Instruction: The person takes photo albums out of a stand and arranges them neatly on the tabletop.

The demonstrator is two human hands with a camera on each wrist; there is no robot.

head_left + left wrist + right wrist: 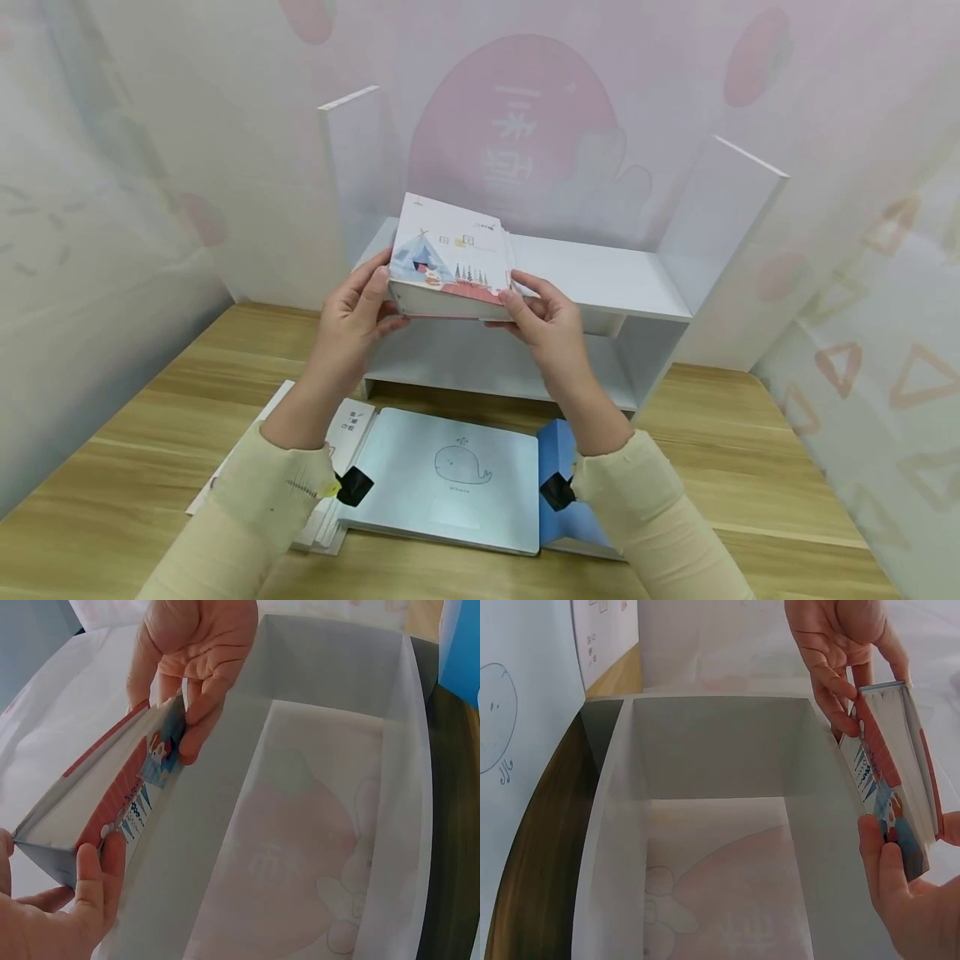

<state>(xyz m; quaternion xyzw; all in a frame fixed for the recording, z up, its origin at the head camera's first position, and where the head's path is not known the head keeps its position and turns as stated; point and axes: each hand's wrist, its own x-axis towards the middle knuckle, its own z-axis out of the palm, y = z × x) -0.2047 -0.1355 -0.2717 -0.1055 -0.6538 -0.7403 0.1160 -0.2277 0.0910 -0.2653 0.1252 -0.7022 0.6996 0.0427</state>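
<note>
Over the white shelf unit, a thick book (450, 250) with a white cover is held up in both hands, tilted. Its cover carries a blue tent and a red strip. My left hand (352, 300) grips the book's left end, thumb on the cover and fingers beneath. At the opposite end, my right hand (547, 312) pinches it the same way. In the left wrist view, the book's page block (105, 776) shows between two covers. The right wrist view shows the book (892, 772) edge-on between both hands.
The white shelf unit (600, 271) has raised side panels and a lower compartment. Before it on the wooden table (757, 483) lie a pale whale-drawing book (420, 500), a blue folded item (558, 508) and a stack of white books (348, 442). Printed cloth walls surround the table.
</note>
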